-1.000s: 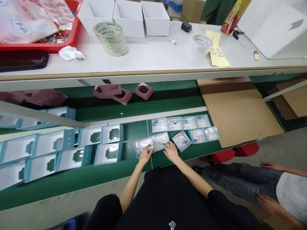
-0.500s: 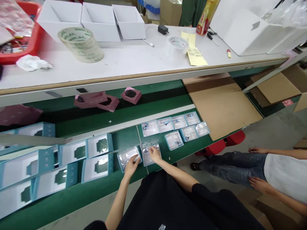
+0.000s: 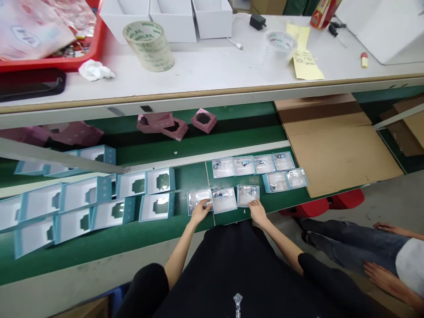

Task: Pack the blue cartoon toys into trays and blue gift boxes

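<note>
In the head view, the person is leaning over a green belt with both arms reaching forward. The left hand is resting on the near right corner of a clear packet. Its fingers are lying loosely bent on top of the plastic and are not closing around it. The right hand is touching the near edge of a second clear packet with its fingertips; I cannot tell if it is pinching the edge or only pressing on it. A third packet is lying between these two, just beside each of them, and no hand is touching it. All three are lying flat in one row near the front edge of the belt.

Behind them, a row of four packets is lying side by side, and two more packets are sitting to the right of the person's right hand. To the left of the left hand, blue and white open boxes are lying in rows on the belt. Farther back, pink boxes are sitting under the white shelf. A roll of tape is standing on this shelf. At the right, a flat cardboard sheet is covering the belt, and a co-worker's hand is resting on that person's own lap.
</note>
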Motion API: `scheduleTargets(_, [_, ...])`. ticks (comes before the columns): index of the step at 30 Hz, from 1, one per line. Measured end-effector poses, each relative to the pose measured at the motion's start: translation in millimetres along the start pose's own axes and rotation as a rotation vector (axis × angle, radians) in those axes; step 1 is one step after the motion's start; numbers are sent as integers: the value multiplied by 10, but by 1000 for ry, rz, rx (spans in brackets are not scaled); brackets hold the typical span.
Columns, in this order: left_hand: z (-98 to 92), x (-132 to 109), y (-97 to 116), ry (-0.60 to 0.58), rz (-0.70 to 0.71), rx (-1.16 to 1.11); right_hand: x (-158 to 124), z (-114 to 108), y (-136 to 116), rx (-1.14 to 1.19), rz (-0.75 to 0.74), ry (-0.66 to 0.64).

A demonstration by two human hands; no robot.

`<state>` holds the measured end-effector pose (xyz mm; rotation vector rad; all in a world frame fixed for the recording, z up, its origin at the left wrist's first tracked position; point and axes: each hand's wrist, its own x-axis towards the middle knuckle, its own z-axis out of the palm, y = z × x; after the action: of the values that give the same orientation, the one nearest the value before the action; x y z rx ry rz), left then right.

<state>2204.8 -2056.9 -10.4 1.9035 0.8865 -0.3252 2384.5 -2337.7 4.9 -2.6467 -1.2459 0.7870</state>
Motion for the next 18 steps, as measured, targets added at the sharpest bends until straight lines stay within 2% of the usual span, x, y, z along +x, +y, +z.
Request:
scheduleTargets(4, [17, 3, -8, -5, -3, 22, -39, 17, 78, -61, -94, -38])
scheduleTargets(8, [97, 45, 34, -33, -8, 32, -11, -21, 162, -93, -100, -29])
scheduleTargets(12, [254, 118, 237, -54, 8, 65, -30, -51, 98, -74, -83, 61])
scheduleTargets(15, [391, 146, 445, -92, 45, 134, -16, -31, -24, -46, -8, 144])
scheduleTargets(18, [491, 117, 583, -80, 57, 212, 17, 9, -79, -20, 47, 145])
